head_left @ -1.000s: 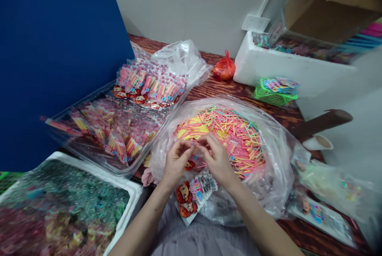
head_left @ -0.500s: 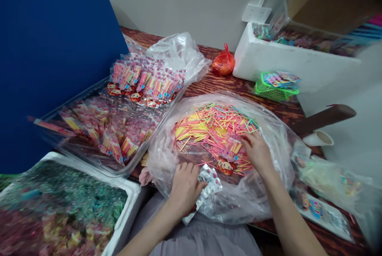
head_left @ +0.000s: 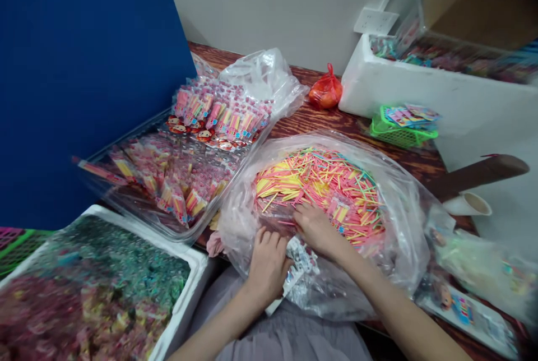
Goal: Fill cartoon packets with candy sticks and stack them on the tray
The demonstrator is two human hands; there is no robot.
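Observation:
My left hand [head_left: 269, 263] is closed around small silver printed packets [head_left: 300, 260] at the near edge of a clear plastic bag [head_left: 403, 204]. My right hand [head_left: 317, 229] is just to the right of it, above the packets' top end, its fingers curled and pointing left; what they pinch, if anything, is hidden. In the opened bag lies a heap of thin pink, yellow and green sticks [head_left: 311, 176]. One filled packet [head_left: 339, 209] with sticks showing through its window rests on the heap, right behind my right hand.
To the left, a clear tray [head_left: 202, 232] holds many filled packets. A white foam box [head_left: 185, 294] of colourful wrapped pieces stands nearer. Behind are a red bag [head_left: 326, 89], a green basket [head_left: 401, 132] and another foam box [head_left: 420, 81]. A brown tube [head_left: 483, 173] lies right.
My right hand has left the filled packet on the stick heap and moved left and nearer to the silver packets by my left hand. The view has shifted slightly left.

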